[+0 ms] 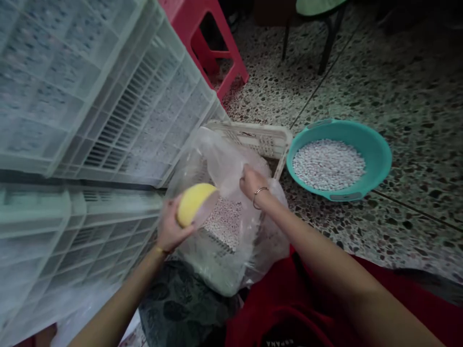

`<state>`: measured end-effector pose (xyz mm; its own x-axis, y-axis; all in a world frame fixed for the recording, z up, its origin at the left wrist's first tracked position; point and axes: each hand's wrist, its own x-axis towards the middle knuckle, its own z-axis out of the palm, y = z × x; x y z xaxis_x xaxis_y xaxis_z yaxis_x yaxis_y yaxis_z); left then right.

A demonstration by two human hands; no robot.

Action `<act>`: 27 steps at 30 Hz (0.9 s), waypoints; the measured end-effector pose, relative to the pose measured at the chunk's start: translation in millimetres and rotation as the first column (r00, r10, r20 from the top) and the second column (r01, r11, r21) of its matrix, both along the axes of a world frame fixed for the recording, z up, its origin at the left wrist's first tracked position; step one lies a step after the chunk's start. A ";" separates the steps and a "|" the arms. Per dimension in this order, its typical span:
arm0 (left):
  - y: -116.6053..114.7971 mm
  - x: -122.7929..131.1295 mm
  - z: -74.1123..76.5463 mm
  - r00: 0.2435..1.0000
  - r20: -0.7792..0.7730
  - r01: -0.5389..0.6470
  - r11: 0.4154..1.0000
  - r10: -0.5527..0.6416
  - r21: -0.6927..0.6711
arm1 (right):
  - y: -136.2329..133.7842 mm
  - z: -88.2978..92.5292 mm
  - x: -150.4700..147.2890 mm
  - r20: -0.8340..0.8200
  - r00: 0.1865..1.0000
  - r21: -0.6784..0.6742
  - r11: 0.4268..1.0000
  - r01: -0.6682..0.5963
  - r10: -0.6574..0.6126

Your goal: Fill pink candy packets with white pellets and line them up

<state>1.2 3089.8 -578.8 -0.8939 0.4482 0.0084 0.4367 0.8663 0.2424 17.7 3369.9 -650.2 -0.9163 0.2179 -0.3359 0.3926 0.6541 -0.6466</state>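
Note:
My left hand (pixel 172 224) is wrapped round a yellow bowl (pixel 195 205), tipped on its side so its pale inside faces right. The bowl is held above a clear plastic bag (pixel 224 270) that lines a white plastic crate (pixel 253 132). Small pale pinkish pellets (pixel 224 221) lie at the bottom of the bag. My right hand (pixel 253 184), with a bracelet at the wrist, pinches the bag's upper edge on the right side. Its fingertips are partly hidden by the hand itself.
A teal basin (pixel 378 149) of similar pellets (pixel 329 164) stands on the speckled floor at right. Stacked translucent crates (pixel 141 111) rise close on the left. Behind are a red plastic stool (pixel 231 48) and a green-topped stool (pixel 318 6).

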 end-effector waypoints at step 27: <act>28.6 28.9 -190.6 0.158 0.987 -0.346 0.937 0.001 0.054 | 69.4 70.7 -1.6 -0.624 0.639 -0.389 0.888 0.245 -0.450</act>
<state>30.1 3118.4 -769.4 -0.3044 0.4160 -0.8569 -0.4544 0.7272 0.5145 16.1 3439.3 -579.5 -0.7774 0.5731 0.2593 -0.0605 0.3421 -0.9377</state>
